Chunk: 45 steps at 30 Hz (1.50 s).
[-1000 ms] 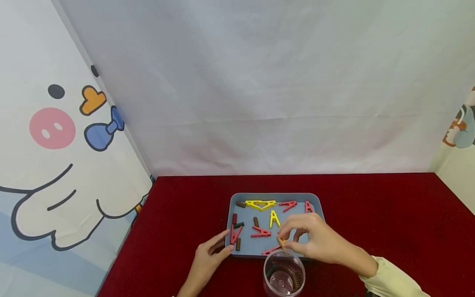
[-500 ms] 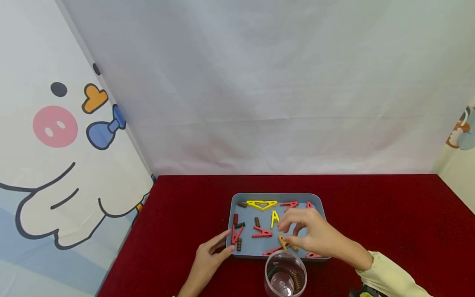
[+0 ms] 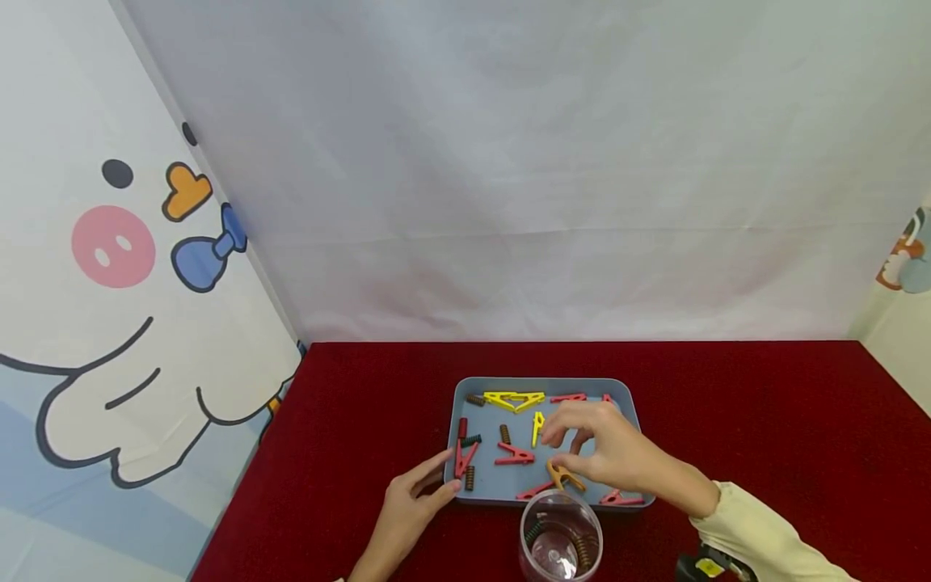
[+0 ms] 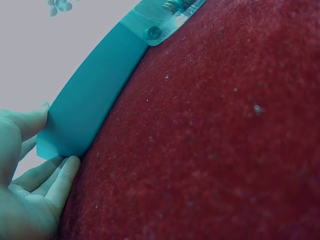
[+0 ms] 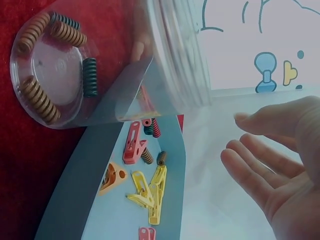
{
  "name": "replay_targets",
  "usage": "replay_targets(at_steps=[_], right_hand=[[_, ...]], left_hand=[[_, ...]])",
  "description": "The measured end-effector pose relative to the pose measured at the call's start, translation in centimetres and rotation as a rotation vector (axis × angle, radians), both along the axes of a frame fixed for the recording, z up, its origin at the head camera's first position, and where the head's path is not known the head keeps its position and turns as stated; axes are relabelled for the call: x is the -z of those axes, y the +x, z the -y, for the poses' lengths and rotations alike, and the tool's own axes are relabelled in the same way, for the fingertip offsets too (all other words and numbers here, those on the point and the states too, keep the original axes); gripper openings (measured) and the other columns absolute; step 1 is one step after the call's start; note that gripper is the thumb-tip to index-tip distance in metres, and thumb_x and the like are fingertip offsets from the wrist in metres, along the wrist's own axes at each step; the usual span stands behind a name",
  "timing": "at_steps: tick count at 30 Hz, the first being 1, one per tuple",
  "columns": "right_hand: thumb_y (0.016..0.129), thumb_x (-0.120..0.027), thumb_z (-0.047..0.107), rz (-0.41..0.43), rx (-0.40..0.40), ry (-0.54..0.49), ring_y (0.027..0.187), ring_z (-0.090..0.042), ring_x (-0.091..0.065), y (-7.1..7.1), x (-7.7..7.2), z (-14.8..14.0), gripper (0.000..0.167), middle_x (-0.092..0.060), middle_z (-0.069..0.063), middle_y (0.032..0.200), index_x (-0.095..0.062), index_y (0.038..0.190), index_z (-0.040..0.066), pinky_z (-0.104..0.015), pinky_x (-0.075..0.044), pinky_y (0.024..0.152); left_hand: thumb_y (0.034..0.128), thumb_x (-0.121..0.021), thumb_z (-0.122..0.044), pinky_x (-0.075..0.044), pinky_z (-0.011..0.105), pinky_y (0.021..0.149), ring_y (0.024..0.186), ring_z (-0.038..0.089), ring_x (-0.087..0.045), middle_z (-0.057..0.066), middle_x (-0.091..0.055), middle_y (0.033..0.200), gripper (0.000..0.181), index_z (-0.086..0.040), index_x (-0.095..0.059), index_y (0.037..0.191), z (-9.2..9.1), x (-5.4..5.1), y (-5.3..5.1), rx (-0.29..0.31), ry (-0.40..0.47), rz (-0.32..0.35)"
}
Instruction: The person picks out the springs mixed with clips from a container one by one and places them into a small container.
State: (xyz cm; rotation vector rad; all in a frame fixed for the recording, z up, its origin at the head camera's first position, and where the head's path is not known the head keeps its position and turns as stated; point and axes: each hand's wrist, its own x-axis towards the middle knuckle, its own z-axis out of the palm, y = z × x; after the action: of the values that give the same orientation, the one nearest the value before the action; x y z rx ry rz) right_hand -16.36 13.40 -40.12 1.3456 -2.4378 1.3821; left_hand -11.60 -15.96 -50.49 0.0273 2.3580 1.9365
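My right hand (image 3: 604, 449) hovers over the right part of a blue-grey tray (image 3: 498, 485), thumb and fingers apart with nothing between them. Below it, an orange spring clip (image 3: 569, 478) lies in the tray near the front edge. My left hand (image 3: 406, 505) touches the tray's left side; in the left wrist view its thumb (image 4: 35, 120) and fingertips (image 4: 70, 167) rest at the tray's corner. A clear plastic jar (image 3: 560, 492) stands in front of the tray. Several brown and dark green coil springs (image 5: 42, 100) lie inside it.
Yellow clips (image 3: 514, 401), red clips (image 3: 515, 456) and loose coil springs (image 3: 469, 477) lie scattered in the tray. A dark red cloth (image 3: 735, 420) covers the table. Pale curtains (image 3: 567, 162) hang behind and at the sides.
My right hand has let go of the orange clip and risen slightly away from it. The clip now lies in the tray. My left hand stays at the tray's left side.
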Motion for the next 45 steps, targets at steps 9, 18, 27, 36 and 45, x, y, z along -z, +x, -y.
replay_targets(at_steps=[9, 18, 27, 36, 45], right_hand=[[0.075, -0.078, 0.000, -0.009, -0.011, -0.002, 0.081, -0.015, -0.061, -1.0, 0.4, 0.2, 0.029, -0.063, 0.002, 0.096, -0.065, 0.095, 0.018, -0.023, -0.053, 0.059], [0.075, -0.079, 0.000, 0.012, 0.007, 0.015, 0.080, -0.015, -0.062, -1.9, 1.3, 0.3, 0.028, -0.064, -0.006, 0.094, -0.066, 0.097, 0.012, -0.025, -0.053, 0.057], [0.078, -0.077, 0.003, 0.071, 0.023, 0.052, 0.081, -0.020, -0.063, -3.1, 1.9, 0.5, 0.025, -0.063, 0.000, 0.092, -0.066, 0.097, 0.014, -0.026, -0.053, 0.059], [0.077, -0.076, 0.000, 0.120, 0.058, 0.098, 0.083, -0.025, -0.063, -4.0, 2.6, 0.7, 0.027, -0.064, -0.004, 0.095, -0.067, 0.098, 0.014, -0.026, -0.053, 0.062], [0.078, -0.076, 0.002, 0.151, 0.068, 0.120, 0.086, -0.024, -0.064, -4.8, 3.4, 0.9, 0.027, -0.065, -0.002, 0.095, -0.067, 0.099, 0.014, -0.027, -0.053, 0.065]], left_hand=[[0.0857, -0.071, -0.027, -0.049, 0.027, 0.085, 0.119, 0.029, -0.051, 0.011, -0.048, 0.138, 0.050, -0.016, -0.058, 0.132, -0.1, 0.2, -0.2, -0.001, 0.006, -0.002], [0.0854, -0.072, -0.026, -0.049, 0.026, 0.085, 0.118, 0.029, -0.052, 0.011, -0.049, 0.138, 0.049, -0.016, -0.058, 0.132, -0.1, 0.2, -0.3, -0.010, 0.010, 0.001], [0.0853, -0.072, -0.026, -0.049, 0.026, 0.084, 0.118, 0.029, -0.052, 0.011, -0.049, 0.138, 0.050, -0.016, -0.058, 0.132, -0.2, 0.4, -0.6, -0.021, 0.012, 0.002], [0.0857, -0.071, -0.027, -0.049, 0.026, 0.084, 0.118, 0.028, -0.052, 0.012, -0.048, 0.139, 0.049, -0.016, -0.058, 0.132, -0.3, 0.5, -0.7, -0.028, 0.002, -0.004], [0.0849, -0.072, -0.025, -0.049, 0.024, 0.081, 0.116, 0.027, -0.054, 0.011, -0.049, 0.137, 0.049, -0.017, -0.058, 0.132, -0.6, 0.5, -0.8, -0.029, 0.023, -0.001]])
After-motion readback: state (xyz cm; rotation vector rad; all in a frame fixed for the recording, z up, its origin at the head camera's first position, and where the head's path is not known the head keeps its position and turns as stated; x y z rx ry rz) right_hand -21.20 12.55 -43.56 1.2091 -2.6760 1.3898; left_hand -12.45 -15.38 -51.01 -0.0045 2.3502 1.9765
